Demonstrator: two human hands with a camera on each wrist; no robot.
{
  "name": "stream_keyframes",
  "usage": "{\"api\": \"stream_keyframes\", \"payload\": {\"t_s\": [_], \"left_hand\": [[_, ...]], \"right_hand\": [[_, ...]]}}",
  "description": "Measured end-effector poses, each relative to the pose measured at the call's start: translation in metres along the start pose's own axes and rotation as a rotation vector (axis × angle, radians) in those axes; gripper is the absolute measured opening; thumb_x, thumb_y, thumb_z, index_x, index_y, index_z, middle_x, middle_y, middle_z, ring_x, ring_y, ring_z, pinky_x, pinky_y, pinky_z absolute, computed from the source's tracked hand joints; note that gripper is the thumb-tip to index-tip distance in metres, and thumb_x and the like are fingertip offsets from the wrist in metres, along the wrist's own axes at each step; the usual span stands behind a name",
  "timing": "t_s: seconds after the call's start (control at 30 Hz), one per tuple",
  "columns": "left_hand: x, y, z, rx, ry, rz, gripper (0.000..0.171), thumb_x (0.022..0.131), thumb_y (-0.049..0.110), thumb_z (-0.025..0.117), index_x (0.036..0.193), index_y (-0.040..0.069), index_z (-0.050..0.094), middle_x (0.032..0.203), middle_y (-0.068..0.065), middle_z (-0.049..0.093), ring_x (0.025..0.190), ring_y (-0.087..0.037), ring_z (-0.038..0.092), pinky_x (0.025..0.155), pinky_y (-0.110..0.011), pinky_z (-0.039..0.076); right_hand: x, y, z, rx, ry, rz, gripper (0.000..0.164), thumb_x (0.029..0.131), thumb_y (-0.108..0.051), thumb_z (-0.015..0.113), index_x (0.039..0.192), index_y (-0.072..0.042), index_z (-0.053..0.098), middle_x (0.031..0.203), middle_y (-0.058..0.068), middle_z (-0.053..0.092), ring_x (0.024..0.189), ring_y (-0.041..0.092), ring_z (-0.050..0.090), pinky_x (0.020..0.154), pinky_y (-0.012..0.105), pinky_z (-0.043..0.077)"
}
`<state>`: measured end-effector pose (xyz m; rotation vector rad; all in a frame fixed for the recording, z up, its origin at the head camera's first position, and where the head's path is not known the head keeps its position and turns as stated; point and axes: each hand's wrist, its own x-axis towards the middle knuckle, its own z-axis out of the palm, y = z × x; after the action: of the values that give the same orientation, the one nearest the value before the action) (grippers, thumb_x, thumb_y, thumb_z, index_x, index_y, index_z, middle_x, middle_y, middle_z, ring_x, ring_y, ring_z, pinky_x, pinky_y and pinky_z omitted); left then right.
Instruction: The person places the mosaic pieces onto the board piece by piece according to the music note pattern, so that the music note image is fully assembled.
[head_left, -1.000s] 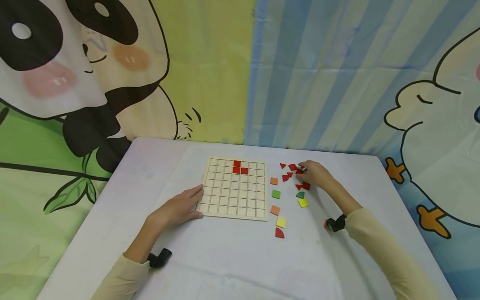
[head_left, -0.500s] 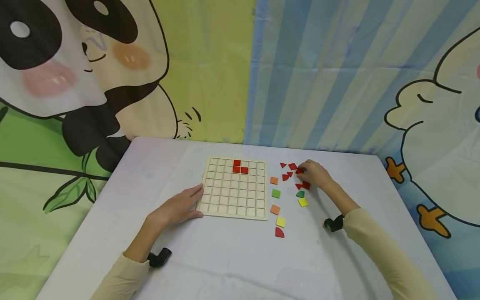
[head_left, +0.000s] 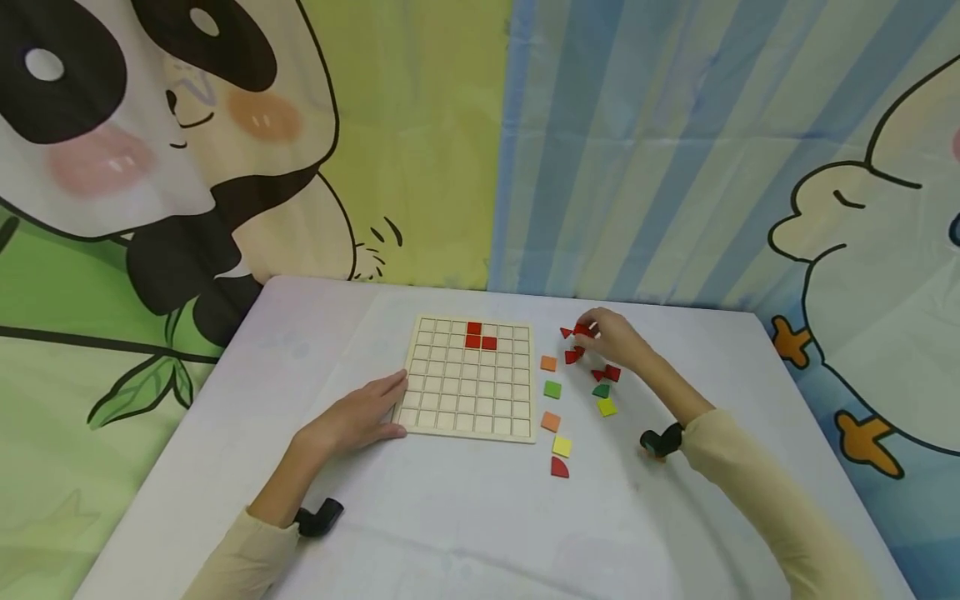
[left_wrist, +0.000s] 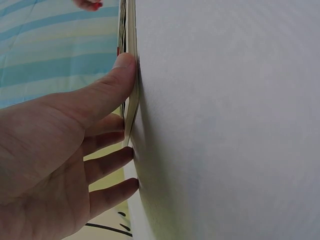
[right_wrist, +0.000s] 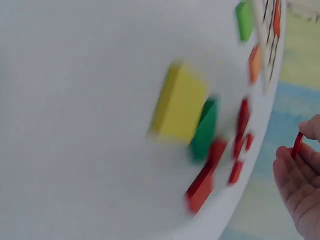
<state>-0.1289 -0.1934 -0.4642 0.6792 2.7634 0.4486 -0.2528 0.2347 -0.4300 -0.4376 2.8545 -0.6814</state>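
Note:
My left hand (head_left: 363,414) rests at the left edge of a pale wooden grid board (head_left: 427,417). In the left wrist view its thumb (left_wrist: 117,82) lies along the board's edge, the other fingers extended below. Red square tiles (head_left: 473,341) sit in a few cells near the board's top. At the right, my right hand (head_left: 618,340) pinches a small red tile (right_wrist: 297,145) between thumb and fingers, raised off the table in the right wrist view. Beneath and around this hand lie several red pieces, among them a red quarter-round (head_left: 572,357) and a red triangle (head_left: 566,332).
Beside the board's right edge run an orange tile (head_left: 548,363), a green tile (head_left: 552,389), a pale yellow tile (head_left: 562,447) and a red quarter-round. A dark green piece (head_left: 601,390) and a bright yellow tile (head_left: 607,407) lie farther right. A printed curtain (head_left: 645,167) hangs behind the table.
My right hand has picked up a red tile from the pile and carried it left and slightly back over the other red pieces. My left hand and the board have stayed put.

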Motion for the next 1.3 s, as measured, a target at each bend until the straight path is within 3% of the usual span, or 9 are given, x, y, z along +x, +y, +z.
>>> {"api": "stream_keyframes", "payload": {"t_s": [0.17,0.27,0.47,0.73,0.9,1.03,1.3], "left_hand": [[-0.002,0.001,0.000,-0.004,-0.006,-0.021,0.083,0.090,0.041,0.066,0.152,0.003,0.028,0.161,-0.013,0.023,0.147,-0.034,0.028,0.115,-0.049,0.033],[-0.001,0.002,-0.001,-0.004,-0.003,-0.017,0.082,0.090,0.041,0.066,0.152,0.003,0.028,0.161,-0.013,0.024,0.147,-0.034,0.029,0.115,-0.050,0.033],[0.001,0.001,0.000,0.004,-0.007,-0.014,0.083,0.090,0.043,0.065,0.152,0.003,0.027,0.162,-0.012,0.023,0.147,-0.033,0.028,0.115,-0.050,0.033],[0.002,0.001,-0.001,-0.016,-0.012,-0.008,0.082,0.090,0.042,0.065,0.152,0.003,0.027,0.162,-0.013,0.023,0.147,-0.034,0.028,0.115,-0.051,0.032],[-0.001,0.002,-0.002,-0.011,-0.015,-0.010,0.082,0.090,0.041,0.065,0.152,0.002,0.028,0.161,-0.014,0.023,0.146,-0.035,0.028,0.114,-0.051,0.032],[-0.001,0.003,-0.001,-0.004,-0.007,-0.007,0.080,0.091,0.040,0.064,0.152,0.002,0.028,0.161,-0.014,0.023,0.146,-0.035,0.028,0.114,-0.051,0.033],[-0.002,0.002,-0.002,-0.008,-0.013,-0.016,0.081,0.091,0.041,0.064,0.152,0.003,0.027,0.162,-0.013,0.022,0.147,-0.034,0.028,0.114,-0.051,0.032]], "right_hand": [[0.000,-0.051,0.016,0.016,0.015,-0.274,0.028,0.091,-0.010,0.066,0.116,0.002,0.063,0.109,0.017,0.064,0.096,0.027,0.065,0.080,0.038,0.057],[0.005,-0.077,0.029,-0.020,0.030,-0.381,0.028,0.090,-0.010,0.067,0.115,0.001,0.065,0.106,0.014,0.066,0.092,0.024,0.065,0.080,0.034,0.057],[0.025,-0.108,0.053,-0.042,-0.048,-0.428,0.027,0.091,-0.013,0.067,0.115,0.000,0.065,0.106,0.012,0.069,0.091,0.021,0.064,0.081,0.031,0.055],[0.047,-0.121,0.074,-0.160,-0.089,-0.546,0.014,0.089,-0.016,0.070,0.097,-0.005,0.071,0.094,0.007,0.071,0.079,0.016,0.060,0.073,0.027,0.050],[0.050,-0.124,0.081,-0.237,-0.122,-0.521,0.015,0.090,-0.020,0.069,0.098,-0.007,0.074,0.095,0.006,0.073,0.083,0.016,0.064,0.076,0.028,0.052],[0.050,-0.126,0.082,-0.225,-0.122,-0.473,0.017,0.090,-0.020,0.068,0.100,-0.008,0.074,0.100,0.006,0.073,0.093,0.019,0.067,0.084,0.032,0.054],[0.051,-0.129,0.086,-0.225,-0.093,-0.495,0.015,0.090,-0.020,0.068,0.097,-0.008,0.074,0.099,0.006,0.073,0.092,0.019,0.067,0.083,0.032,0.054]]}}
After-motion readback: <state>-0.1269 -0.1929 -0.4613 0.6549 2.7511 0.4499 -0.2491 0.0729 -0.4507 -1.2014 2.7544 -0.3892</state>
